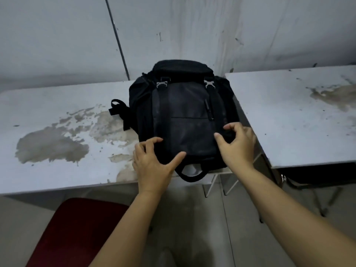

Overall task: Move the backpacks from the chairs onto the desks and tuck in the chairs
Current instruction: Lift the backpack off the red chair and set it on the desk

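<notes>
On desk [57,151] | backpack [183,112] | hands [152,162] [238,147] grip released | red chair [77,232] cut off

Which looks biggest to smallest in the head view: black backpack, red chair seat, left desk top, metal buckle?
1. Left desk top, widest area.
2-3. Black backpack and red chair seat look alike; the seat is cropped and nearer the camera, so unranked.
4. Metal buckle, clearly smallest.
</notes>
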